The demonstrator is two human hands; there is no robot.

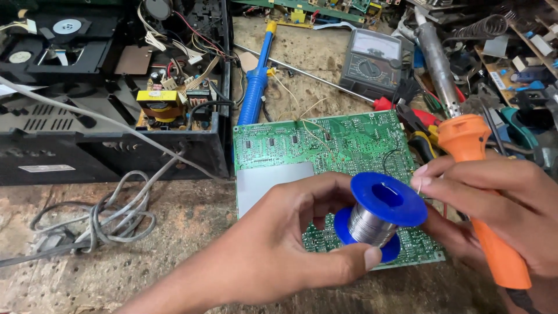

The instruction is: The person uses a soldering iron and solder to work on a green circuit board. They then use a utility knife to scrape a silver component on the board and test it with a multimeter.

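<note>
Solder spool (381, 216), blue flanges, hovers above green circuit board (325, 151), axis tilted toward camera. Left hand (290, 232) reaches from lower left, thumb and fingers clamped round spool. Right hand (494, 197) grips orange soldering iron (474, 174), fingertips pinching solder wire beside spool rim.

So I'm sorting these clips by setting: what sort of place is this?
Most likely an electronics repair bench: a green circuit board, an orange-handled soldering iron, an analog multimeter and an opened black device on a worn worktop.
</note>
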